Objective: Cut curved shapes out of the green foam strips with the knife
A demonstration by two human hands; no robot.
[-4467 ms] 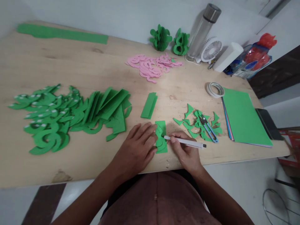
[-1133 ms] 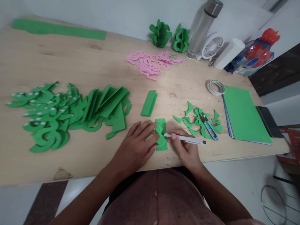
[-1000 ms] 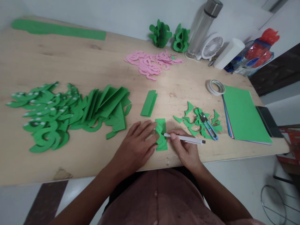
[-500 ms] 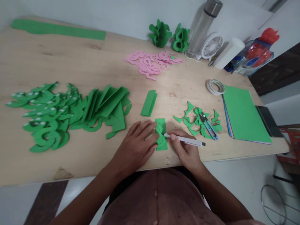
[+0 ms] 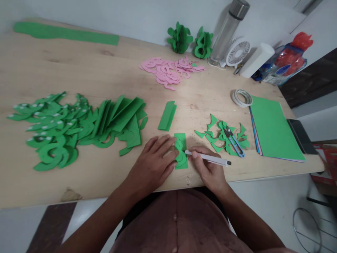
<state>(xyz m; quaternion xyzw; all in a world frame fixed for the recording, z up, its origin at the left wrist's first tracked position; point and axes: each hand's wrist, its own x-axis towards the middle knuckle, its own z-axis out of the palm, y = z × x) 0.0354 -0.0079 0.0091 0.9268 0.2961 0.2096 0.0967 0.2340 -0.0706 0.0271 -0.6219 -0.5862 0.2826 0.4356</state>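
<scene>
A small green paper piece (image 5: 183, 140) lies near the table's front edge, with a curved green cutout (image 5: 180, 159) on top of it. My left hand (image 5: 155, 160) lies flat with its fingers outstretched, their tips pressing on the left side of the paper and cutout. In my right hand (image 5: 206, 167) is a white pen (image 5: 210, 158), its tip at the right edge of the cutout. Above the paper rests a folded green strip (image 5: 167, 116). To the right are green paper scraps (image 5: 214, 138) with blue thread snips (image 5: 235, 142) lying on them.
Green cutouts (image 5: 56, 154) and folded green papers (image 5: 126, 112) spread over the left. Pink cutouts (image 5: 168, 72) lie farther back. Tape rolls (image 5: 242, 98), green sheets (image 5: 276, 130) and a dark phone (image 5: 302, 137) sit right. A bottle (image 5: 226, 35) and small fan (image 5: 238, 52) stand by the wall.
Almost nothing differs. Both hands, the pen and the paper stay in nearly the same place.
</scene>
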